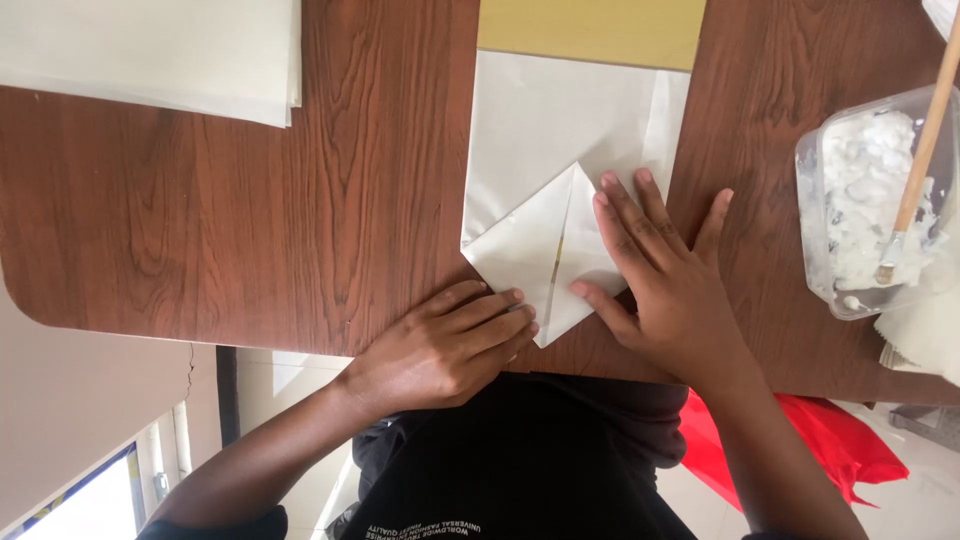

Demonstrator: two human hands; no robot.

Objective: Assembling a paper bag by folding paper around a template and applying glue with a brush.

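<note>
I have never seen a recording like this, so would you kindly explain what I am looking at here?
There is one picture, taken by a camera worn on a person's head, looking down at their own two bare hands; no machine is involved. A brown wooden table carries a white paper sheet with its near corners folded into a point. The left hand presses the fold's lower edge, and the right hand lies flat on it; neither grips anything. Nearby are a stack of white sheets, a yellow sheet and a clear tub of white paste with a wooden-handled brush.
</note>
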